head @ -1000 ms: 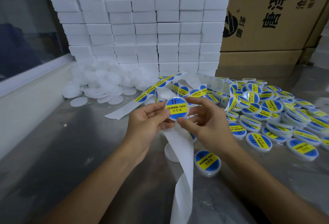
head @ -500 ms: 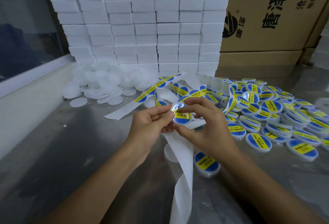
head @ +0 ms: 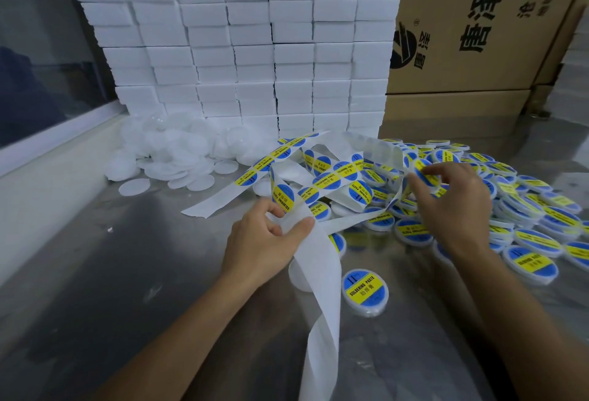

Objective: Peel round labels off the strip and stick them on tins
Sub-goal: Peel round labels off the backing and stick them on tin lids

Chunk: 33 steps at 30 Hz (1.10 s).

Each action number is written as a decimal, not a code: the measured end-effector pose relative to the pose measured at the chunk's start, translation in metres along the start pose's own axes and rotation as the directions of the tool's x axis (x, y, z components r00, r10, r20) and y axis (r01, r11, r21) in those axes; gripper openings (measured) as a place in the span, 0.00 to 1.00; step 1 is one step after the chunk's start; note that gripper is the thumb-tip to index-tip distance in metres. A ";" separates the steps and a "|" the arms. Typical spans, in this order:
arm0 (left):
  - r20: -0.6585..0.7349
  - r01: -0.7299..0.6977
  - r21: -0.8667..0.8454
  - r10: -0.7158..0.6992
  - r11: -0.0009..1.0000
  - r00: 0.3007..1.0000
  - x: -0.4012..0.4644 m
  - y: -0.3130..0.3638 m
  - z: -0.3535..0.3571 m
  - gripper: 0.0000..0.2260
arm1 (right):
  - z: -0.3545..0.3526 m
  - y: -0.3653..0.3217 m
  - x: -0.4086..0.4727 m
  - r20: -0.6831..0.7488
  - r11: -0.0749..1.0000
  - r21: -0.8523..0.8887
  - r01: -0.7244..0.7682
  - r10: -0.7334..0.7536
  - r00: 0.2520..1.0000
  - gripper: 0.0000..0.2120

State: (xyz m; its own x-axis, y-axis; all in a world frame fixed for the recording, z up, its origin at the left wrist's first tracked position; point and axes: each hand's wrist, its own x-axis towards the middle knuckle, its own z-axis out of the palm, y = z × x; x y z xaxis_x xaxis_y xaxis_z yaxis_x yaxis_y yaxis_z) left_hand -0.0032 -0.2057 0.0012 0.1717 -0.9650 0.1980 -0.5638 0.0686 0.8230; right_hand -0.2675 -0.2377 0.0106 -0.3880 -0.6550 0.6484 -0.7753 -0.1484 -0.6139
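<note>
My left hand [head: 267, 238] pinches the white label strip [head: 322, 298] between thumb and curled fingers, just below a blue and yellow round label [head: 282, 195]. The strip loops up behind it with several more labels, and its bare backing hangs down toward me. My right hand [head: 452, 206] reaches over the pile of labelled tins [head: 529, 219] and pinches a labelled tin [head: 425, 175] between thumb and index finger at the pile's near-left part. A single labelled tin [head: 366, 292] lies on the metal table [head: 127, 273], with an unlabelled white tin [head: 296, 276] half hidden behind the strip.
A heap of unlabelled white tins [head: 178, 155] lies at the back left. Behind it rises a wall of stacked white boxes [head: 255, 50]. Printed cardboard cartons [head: 478, 34] stand at the back right. A window ledge [head: 47, 158] borders the table's left side.
Both hands held the labelled tin in front of me. My right hand has carried it right to the pile, and my left hand now holds only the strip.
</note>
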 end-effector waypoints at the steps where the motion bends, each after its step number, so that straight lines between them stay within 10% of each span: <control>1: 0.023 0.021 0.023 -0.022 1.000 0.999 0.000 0.000 0.000 0.24 | 0.000 0.007 0.002 -0.012 0.998 -0.049 -0.037 0.036 0.999 0.14; 14: 0.136 0.123 -0.413 -0.073 0.902 0.988 -0.003 0.005 -0.004 0.19 | 0.002 0.018 0.001 0.135 0.952 -0.259 -0.161 0.201 0.970 0.13; 24: -0.001 0.003 -0.539 -0.005 0.842 1.000 -0.001 0.008 -0.004 0.09 | 0.007 -0.033 -0.020 0.058 0.980 0.109 0.164 -0.171 0.984 0.06; 33: -0.039 -0.157 -0.424 0.155 0.892 0.987 -0.002 0.008 -0.004 0.19 | 0.017 -0.071 -0.050 0.117 0.834 0.303 0.461 -0.512 0.851 0.05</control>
State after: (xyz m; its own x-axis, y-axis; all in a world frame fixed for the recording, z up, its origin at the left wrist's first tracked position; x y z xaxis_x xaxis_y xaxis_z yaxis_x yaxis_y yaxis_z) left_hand -0.0050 -0.2021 0.0097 0.1141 -0.9321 0.3438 -0.1871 0.3197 0.9289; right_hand -0.1848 -0.2075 0.0139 0.1248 -0.5678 0.8137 -0.6746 -0.6499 -0.3500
